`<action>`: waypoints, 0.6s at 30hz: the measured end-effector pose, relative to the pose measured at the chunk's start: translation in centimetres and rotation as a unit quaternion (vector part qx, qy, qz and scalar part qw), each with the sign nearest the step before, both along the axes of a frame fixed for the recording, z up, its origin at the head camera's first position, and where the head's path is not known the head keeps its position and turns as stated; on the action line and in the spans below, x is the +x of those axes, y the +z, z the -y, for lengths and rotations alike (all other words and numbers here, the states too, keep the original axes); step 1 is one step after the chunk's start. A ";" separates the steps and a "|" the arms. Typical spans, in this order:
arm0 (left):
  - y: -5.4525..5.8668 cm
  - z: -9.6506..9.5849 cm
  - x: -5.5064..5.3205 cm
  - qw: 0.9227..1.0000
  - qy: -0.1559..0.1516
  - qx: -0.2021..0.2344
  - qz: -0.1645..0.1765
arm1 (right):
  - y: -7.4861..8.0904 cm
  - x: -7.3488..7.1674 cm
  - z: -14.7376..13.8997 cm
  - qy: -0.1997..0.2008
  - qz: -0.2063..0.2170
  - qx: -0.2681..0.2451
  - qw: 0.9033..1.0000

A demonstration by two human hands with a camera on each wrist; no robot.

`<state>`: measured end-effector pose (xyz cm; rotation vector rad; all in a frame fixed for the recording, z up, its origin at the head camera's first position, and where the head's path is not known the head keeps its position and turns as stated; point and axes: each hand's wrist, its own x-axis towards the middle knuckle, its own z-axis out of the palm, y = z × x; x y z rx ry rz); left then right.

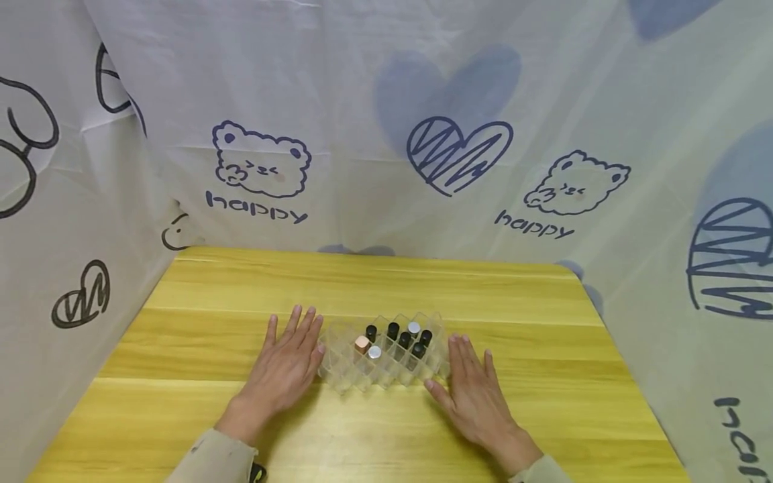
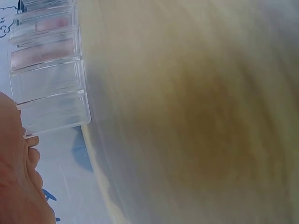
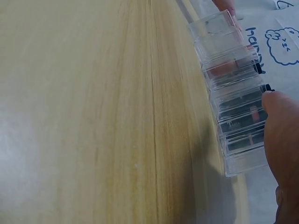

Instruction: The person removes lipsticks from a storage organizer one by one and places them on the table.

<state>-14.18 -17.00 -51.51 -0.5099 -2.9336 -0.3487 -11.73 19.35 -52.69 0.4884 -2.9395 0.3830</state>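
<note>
Flanking a clear plastic rack (image 1: 341, 380) of diamond-shaped cells at the head view's lower centre, the left hand (image 1: 286, 365) and right hand (image 1: 480, 402) have fingers extended, neither gripping anything. Black caps (image 1: 394, 330), pale caps (image 1: 375, 352) and one copper-coloured cap (image 1: 362, 345) show in the cells. Below spreads a streaked wood-grain table (image 1: 386, 436); across the upper frame, creased cloth (image 1: 356, 74) reads "happy" under bear drawings (image 1: 262, 161).

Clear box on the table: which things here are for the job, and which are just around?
Probably for the job:
clear box
capped bottles standing in it
left fingers beside it
right fingers beside it

Just around:
yellow table underneath
hanging cloth with bears and hearts
</note>
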 end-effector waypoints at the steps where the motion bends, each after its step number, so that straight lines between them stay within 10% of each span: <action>1: 0.0 0.0 0.0 1.000 0.000 -0.001 0.001 | 0.0 0.0 0.0 0.000 -0.001 0.002 1.000; 18: -0.2 -0.3 0.2 1.000 0.006 0.011 -0.005 | 0.1 -0.1 0.0 0.004 -0.032 0.009 0.999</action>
